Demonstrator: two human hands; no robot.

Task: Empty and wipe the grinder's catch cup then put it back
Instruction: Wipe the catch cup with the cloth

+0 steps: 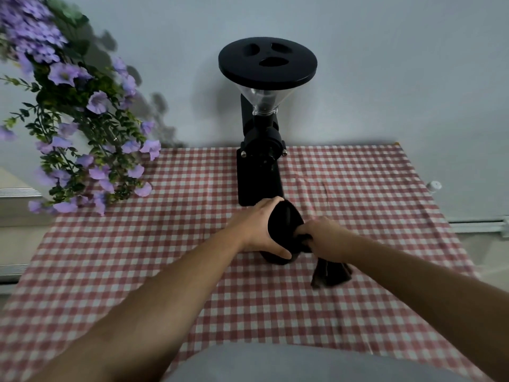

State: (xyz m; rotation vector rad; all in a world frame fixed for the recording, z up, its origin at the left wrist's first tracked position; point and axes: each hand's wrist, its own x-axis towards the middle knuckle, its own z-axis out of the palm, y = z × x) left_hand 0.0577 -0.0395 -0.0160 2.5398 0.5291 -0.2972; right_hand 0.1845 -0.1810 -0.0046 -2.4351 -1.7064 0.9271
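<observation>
A black coffee grinder (261, 150) with a clear hopper and a round black lid stands at the back of the table against the wall. Just in front of its base, my left hand (257, 230) grips the black catch cup (285, 227), which is tilted with its mouth toward the right. My right hand (326, 237) holds a dark cloth (330, 274). Part of the cloth is pushed into the cup's mouth and the rest hangs down over the table.
A red and white checked tablecloth (165, 257) covers the table. Purple flowers with green leaves (82, 119) hang over the back left corner. A small white knob (433, 186) sits past the table's right edge.
</observation>
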